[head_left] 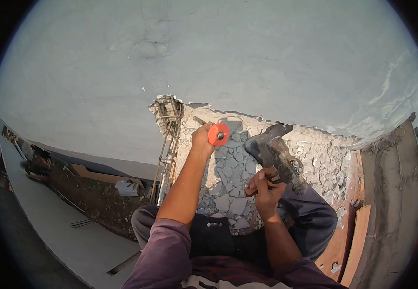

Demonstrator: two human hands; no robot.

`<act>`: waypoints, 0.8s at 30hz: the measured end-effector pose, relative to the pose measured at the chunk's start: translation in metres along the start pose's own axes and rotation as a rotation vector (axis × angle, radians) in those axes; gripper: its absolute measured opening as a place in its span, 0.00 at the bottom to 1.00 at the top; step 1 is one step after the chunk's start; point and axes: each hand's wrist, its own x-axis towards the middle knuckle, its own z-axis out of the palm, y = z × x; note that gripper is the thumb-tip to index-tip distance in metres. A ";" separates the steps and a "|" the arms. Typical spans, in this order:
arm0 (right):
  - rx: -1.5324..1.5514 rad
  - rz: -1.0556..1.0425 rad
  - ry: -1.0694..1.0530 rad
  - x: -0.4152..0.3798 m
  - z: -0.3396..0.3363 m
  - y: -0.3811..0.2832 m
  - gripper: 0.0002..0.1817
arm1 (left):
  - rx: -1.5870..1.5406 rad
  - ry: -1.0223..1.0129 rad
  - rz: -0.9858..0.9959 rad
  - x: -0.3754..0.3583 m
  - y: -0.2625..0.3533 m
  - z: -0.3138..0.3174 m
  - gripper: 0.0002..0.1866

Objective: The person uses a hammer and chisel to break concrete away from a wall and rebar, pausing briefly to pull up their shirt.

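My left hand (202, 139) is wrapped around a chisel with a round orange hand guard (218, 129); its metal striking end faces up toward me. The chisel lies against the broken lower edge of the grey wall (247, 58). My right hand (268, 192) grips the brown wooden handle of a hammer, lower and to the right. Its heavy, worn head (286, 156) is held apart from the chisel, in front of a dark shoe (262, 144). Part of the handle is hidden by my fingers.
Broken concrete pieces (230, 168) cover the ledge between my legs. Exposed steel bars (168, 154) stand at a broken wall corner on the left. Beyond the left edge, a lower area holds boards and debris (103, 207). A wooden plank (358, 241) lies at right.
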 end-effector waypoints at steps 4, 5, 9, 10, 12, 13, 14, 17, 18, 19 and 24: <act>-0.037 0.056 0.046 0.026 0.021 0.050 0.13 | 0.041 -0.016 0.008 0.003 0.004 0.003 0.05; -0.214 0.287 -0.118 0.030 0.018 0.082 0.14 | 0.041 -0.034 0.003 0.009 0.003 -0.003 0.06; -0.208 0.579 -0.183 0.030 0.013 0.068 0.14 | 0.033 0.058 0.024 0.015 -0.009 0.002 0.07; -0.112 0.481 -0.093 0.026 0.011 0.057 0.15 | 0.043 0.062 0.026 0.011 -0.009 0.005 0.06; 0.078 0.282 0.091 0.021 0.007 0.044 0.15 | 0.065 0.068 0.026 0.004 -0.009 0.017 0.05; 0.150 0.151 0.172 0.023 0.007 0.045 0.15 | 0.035 0.102 0.031 -0.004 -0.010 0.026 0.05; 0.222 0.017 0.251 0.029 0.009 0.047 0.15 | 0.007 0.133 0.038 -0.012 -0.009 0.035 0.06; 0.252 0.290 0.209 0.034 0.032 0.094 0.15 | 0.003 0.148 0.058 -0.015 -0.008 0.051 0.06; 0.223 0.497 0.154 0.031 0.034 0.108 0.14 | 0.018 0.142 0.055 -0.016 -0.013 0.053 0.07; 0.170 0.603 0.081 0.033 0.030 0.102 0.14 | 0.026 0.142 0.034 -0.004 -0.020 0.050 0.07; 0.030 0.573 0.022 0.021 0.009 0.071 0.14 | 0.006 0.124 -0.010 0.009 -0.024 0.052 0.09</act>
